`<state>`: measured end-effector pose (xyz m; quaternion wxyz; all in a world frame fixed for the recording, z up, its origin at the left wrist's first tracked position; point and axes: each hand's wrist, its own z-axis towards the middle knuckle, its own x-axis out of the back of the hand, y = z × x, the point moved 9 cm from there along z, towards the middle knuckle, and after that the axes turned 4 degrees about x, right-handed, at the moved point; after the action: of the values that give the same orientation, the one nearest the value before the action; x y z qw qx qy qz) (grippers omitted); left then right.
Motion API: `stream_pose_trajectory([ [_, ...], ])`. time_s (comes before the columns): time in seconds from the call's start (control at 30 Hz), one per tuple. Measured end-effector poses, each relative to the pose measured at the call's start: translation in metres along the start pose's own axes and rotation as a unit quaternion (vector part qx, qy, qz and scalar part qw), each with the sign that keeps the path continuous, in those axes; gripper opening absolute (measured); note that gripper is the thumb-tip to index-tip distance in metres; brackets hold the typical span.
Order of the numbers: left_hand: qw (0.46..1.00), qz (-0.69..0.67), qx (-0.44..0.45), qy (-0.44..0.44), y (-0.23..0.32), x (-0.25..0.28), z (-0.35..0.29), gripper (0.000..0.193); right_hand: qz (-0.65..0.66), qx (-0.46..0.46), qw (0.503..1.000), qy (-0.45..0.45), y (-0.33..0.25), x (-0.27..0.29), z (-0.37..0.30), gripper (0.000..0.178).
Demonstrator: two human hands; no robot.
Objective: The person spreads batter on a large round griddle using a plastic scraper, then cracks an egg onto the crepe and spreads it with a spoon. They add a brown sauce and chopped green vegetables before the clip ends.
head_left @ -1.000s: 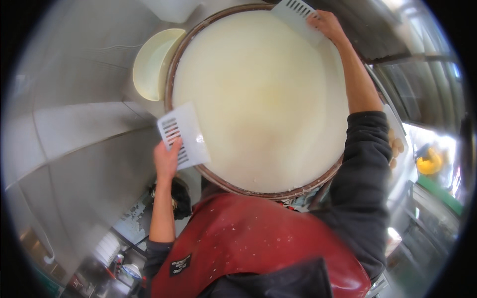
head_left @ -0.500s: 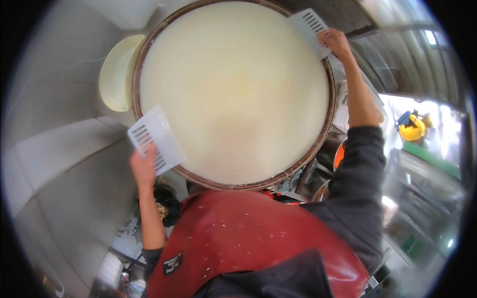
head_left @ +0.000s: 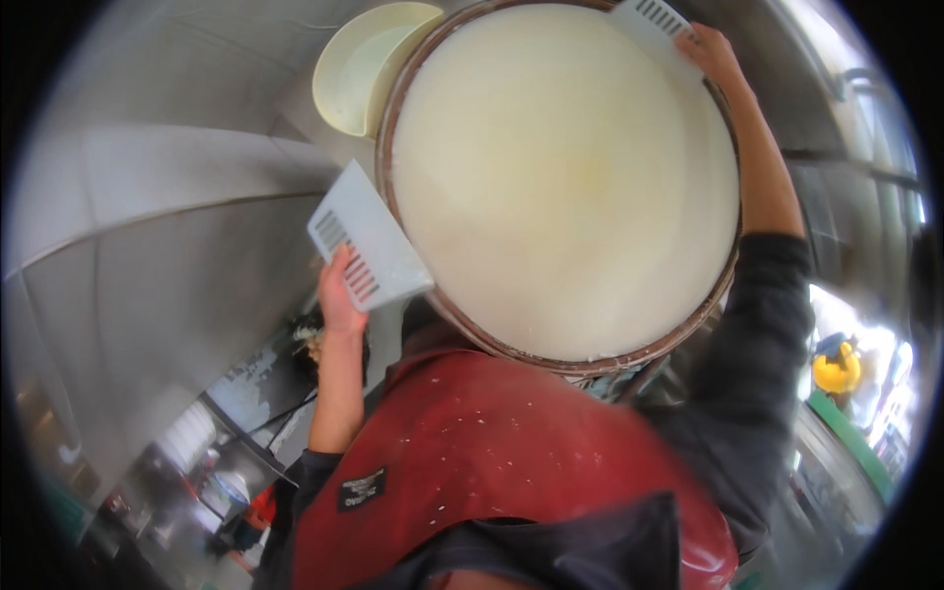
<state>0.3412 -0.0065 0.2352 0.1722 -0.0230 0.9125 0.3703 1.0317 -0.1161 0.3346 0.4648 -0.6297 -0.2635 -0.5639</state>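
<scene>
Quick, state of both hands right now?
Left hand: closed, holding a white slotted scraper at the brown-rimmed vat's near left.
Right hand: closed, holding a second white slotted scraper at its far right.

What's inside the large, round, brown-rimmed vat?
An opaque cream mass spans the vat; its surface hides the bottom. The flat, slotted white scraper in the right hand covers some rim.

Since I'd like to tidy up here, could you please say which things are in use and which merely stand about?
In use, it seems:
- slotted white plate in the left hand
- matching plate in the right hand
- round vat of pale contents

Apparently just about:
- half-moon basin, untouched
- white stack, blurred
</scene>
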Motion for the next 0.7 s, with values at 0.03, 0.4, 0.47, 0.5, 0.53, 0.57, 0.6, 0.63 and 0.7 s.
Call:
stream_pose_trajectory([
  [0.03, 0.998, -0.044, 0.033, 0.001, -0.009, 0.009, -0.003, 0.041, 0.045, -0.033, 0.998, -0.010, -0.011, -0.018, 0.023, 0.023],
  [0.4, 0.982, -0.160, 0.063, -0.080, -0.035, 0.000, -0.027, 0.059, 0.244, 0.348, 0.887, -0.179, -0.265, -0.078, -0.026, 0.012],
  [0.47, 0.971, -0.201, 0.067, -0.114, -0.034, -0.011, -0.034, 0.060, 0.206, 0.222, 0.951, -0.069, -0.188, -0.035, 0.039, 0.014],
  [0.5, 0.960, -0.225, 0.071, -0.150, -0.032, -0.020, -0.038, 0.060, 0.129, 0.190, 0.971, -0.065, -0.164, -0.027, 0.061, 0.014],
  [0.53, 0.942, -0.256, 0.073, -0.206, -0.028, -0.032, -0.043, 0.061, 0.073, 0.180, 0.980, -0.031, -0.152, -0.016, 0.080, 0.014],
  [0.57, 0.945, -0.259, 0.073, -0.185, -0.028, -0.031, -0.044, 0.061, 0.060, 0.192, 0.979, -0.036, -0.159, -0.017, 0.092, 0.014],
  [0.6, 0.942, -0.271, 0.073, -0.182, -0.027, -0.032, -0.045, 0.062, 0.048, 0.203, 0.977, -0.043, -0.178, -0.024, 0.098, 0.014],
  [0.63, 0.930, -0.297, 0.075, -0.203, -0.025, -0.037, -0.047, 0.063, 0.039, 0.211, 0.975, -0.050, -0.204, -0.034, 0.095, 0.014],
  [0.7, 0.947, -0.255, 0.070, -0.184, -0.024, -0.036, -0.048, 0.063, 0.031, 0.372, 0.926, -0.047, -0.302, -0.065, 0.062, 0.016],
])
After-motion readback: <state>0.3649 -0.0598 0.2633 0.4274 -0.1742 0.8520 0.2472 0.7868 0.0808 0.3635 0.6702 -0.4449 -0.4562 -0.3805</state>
